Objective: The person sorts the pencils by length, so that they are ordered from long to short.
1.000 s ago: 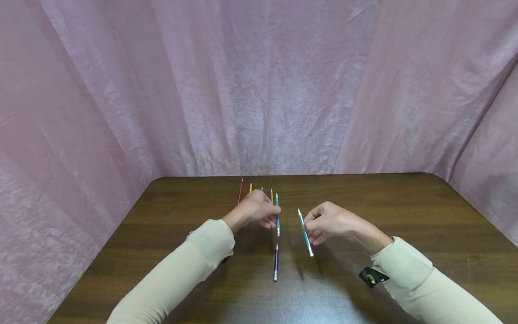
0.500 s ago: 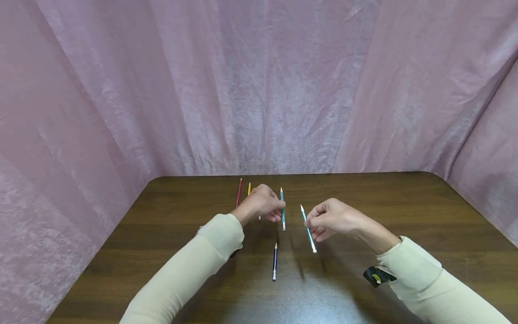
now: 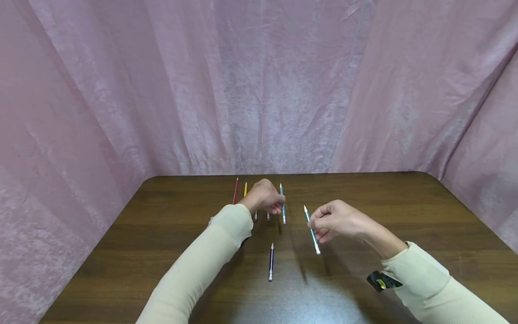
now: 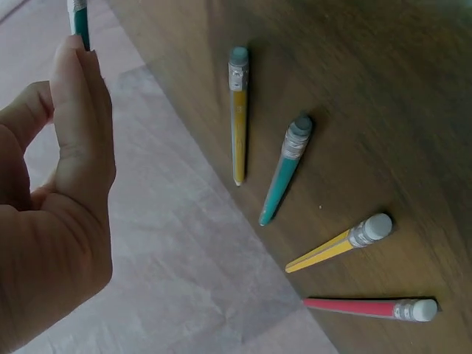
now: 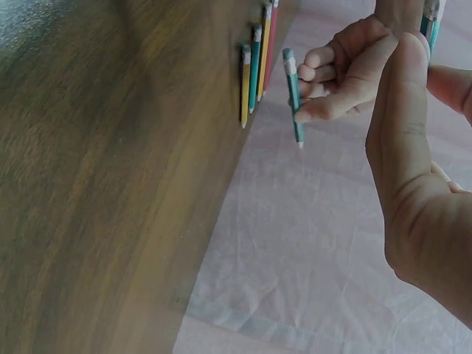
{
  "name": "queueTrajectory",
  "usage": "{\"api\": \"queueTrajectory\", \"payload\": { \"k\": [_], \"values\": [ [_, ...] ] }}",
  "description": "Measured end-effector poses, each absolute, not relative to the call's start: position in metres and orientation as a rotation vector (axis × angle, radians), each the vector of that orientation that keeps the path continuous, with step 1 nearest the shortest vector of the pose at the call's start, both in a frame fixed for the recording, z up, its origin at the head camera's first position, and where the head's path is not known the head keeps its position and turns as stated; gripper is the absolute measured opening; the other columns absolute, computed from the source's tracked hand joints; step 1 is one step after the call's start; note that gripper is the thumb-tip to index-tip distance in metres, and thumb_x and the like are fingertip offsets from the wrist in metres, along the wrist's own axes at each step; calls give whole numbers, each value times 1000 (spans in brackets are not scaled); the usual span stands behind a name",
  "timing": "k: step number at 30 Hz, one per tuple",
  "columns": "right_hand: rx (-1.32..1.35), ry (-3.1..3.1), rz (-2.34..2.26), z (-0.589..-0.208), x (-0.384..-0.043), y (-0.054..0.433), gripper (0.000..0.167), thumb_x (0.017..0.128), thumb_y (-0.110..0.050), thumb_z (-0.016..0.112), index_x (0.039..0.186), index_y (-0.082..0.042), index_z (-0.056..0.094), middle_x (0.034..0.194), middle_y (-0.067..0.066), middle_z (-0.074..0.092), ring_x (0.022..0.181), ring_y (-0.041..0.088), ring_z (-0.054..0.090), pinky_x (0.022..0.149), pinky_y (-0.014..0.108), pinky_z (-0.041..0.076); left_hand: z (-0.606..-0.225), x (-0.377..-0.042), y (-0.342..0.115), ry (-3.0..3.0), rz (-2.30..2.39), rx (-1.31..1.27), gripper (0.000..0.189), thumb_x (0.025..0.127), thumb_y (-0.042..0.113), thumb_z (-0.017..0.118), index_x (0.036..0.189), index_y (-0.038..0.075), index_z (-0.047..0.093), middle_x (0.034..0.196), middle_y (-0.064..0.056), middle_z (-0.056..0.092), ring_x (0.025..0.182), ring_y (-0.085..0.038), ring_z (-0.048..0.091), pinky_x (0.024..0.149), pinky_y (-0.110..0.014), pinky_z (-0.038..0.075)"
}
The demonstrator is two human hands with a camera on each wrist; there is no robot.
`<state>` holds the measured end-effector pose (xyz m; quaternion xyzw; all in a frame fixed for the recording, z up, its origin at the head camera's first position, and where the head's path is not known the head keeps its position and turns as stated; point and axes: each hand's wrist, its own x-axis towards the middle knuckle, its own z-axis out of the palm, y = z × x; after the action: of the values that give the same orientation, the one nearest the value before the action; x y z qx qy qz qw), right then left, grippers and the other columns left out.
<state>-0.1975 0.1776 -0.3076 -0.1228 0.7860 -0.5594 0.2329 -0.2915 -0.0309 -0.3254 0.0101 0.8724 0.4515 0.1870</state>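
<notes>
My left hand (image 3: 265, 195) pinches a blue-green pencil (image 3: 284, 215) between thumb and fingers, held above the table with its point facing away. Another teal pencil (image 3: 314, 242) is pinched in my right hand (image 3: 337, 220), further right and nearer, its point tilted left. Both pencils carry white or metal eraser ends. A row of pencils lies past my left hand: in the left wrist view, an ochre one (image 4: 238, 125), a teal one (image 4: 282, 181), a yellow one (image 4: 324, 252) and a red one (image 4: 354, 307). The left hand partly hides this row in the head view.
A dark blue pencil (image 3: 271, 263) lies alone on the brown wooden table (image 3: 404, 216), nearer than both hands. Pink curtains (image 3: 259, 90) hang behind the far edge and along both sides. A dark strap device (image 3: 383, 281) sits at the right wrist.
My left hand has moved forward and slightly right with its pencil, uncovering eraser ends of pencils in the row. The right hand has drifted a little right, still holding its teal pencil.
</notes>
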Motion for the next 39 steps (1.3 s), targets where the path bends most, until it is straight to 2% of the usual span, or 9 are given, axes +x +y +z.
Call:
{"api": "queueTrajectory", "payload": {
  "k": [5, 14, 23, 33, 39],
  "values": [
    [-350, 2159, -1538, -307, -196, 180, 16, 87, -1, 60, 98, 10, 63, 77, 6, 65, 68, 15, 66, 69, 32, 63, -328, -299, -27, 2468, 1206, -15, 19, 91, 1, 66, 73, -6, 70, 54, -8, 64, 40, -9, 58, 53, -23, 60],
    [-356, 2172, -1534, -309, -193, 185, 18, 87, -2, 62, 99, 11, 63, 80, 8, 67, 69, 16, 66, 69, 34, 64, -335, -307, -25, 2471, 1154, -38, 21, 92, 2, 66, 74, -6, 70, 56, -8, 64, 41, -9, 59, 64, -28, 63],
    [-356, 2186, -1528, -309, -192, 188, 18, 87, -3, 62, 98, 11, 64, 76, 5, 65, 68, 15, 65, 68, 34, 64, -341, -317, -19, 2522, 1115, -105, 17, 91, 0, 66, 75, -6, 67, 57, -10, 65, 41, -10, 58, 54, -23, 60],
    [-349, 2187, -1530, -311, -196, 187, 17, 86, -1, 60, 97, 11, 64, 77, 5, 66, 69, 15, 65, 68, 32, 63, -354, -330, -13, 2608, 989, -167, 22, 91, 4, 67, 71, -3, 68, 52, -9, 63, 38, -12, 59, 49, -25, 59],
    [-328, 2217, -1532, -311, -200, 188, 16, 86, -1, 60, 96, 10, 65, 77, 6, 65, 69, 15, 65, 69, 33, 64, -357, -334, -9, 2627, 953, -162, 17, 90, 5, 68, 75, -2, 66, 51, -7, 63, 37, -11, 58, 43, -22, 56]
  ]
}}
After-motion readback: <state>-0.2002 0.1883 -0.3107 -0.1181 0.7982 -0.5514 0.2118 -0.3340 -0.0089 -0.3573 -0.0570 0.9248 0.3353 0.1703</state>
